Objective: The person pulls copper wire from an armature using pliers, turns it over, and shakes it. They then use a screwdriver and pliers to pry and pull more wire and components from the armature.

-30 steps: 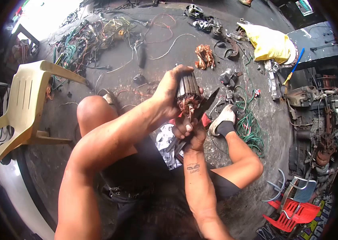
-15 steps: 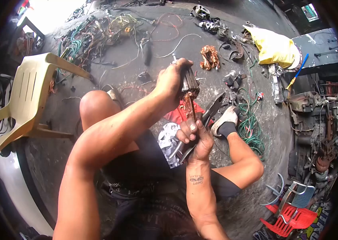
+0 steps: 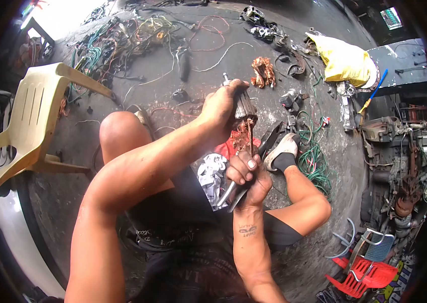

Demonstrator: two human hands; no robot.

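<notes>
My left hand (image 3: 221,106) is wrapped round a motor armature (image 3: 245,107), its metal shaft (image 3: 226,78) sticking out at the top. Frayed copper windings (image 3: 241,132) hang from the armature's lower end. Below it, my right hand (image 3: 249,177) is closed on a pair of pliers; the dark jaws (image 3: 272,135) point up and right, and a handle (image 3: 227,194) comes out below the fingers. A thin brown rod or strip (image 3: 251,139) runs from the windings down to my right fingertips; I cannot tell which. Behind the hands lie a red cloth (image 3: 223,148) and white crumpled cloth (image 3: 212,174).
A copper wire bundle (image 3: 263,72) lies on the floor ahead. Tangled wires (image 3: 143,38) spread far left, green wires (image 3: 314,166) beside my right foot. A beige plastic chair (image 3: 32,111) stands left. A yellow sack (image 3: 347,60) and engine parts (image 3: 395,151) are at right.
Both hands have shifted slightly, the left one with the armature a little to the right. The pliers have tilted a little, and both hands keep their grip.
</notes>
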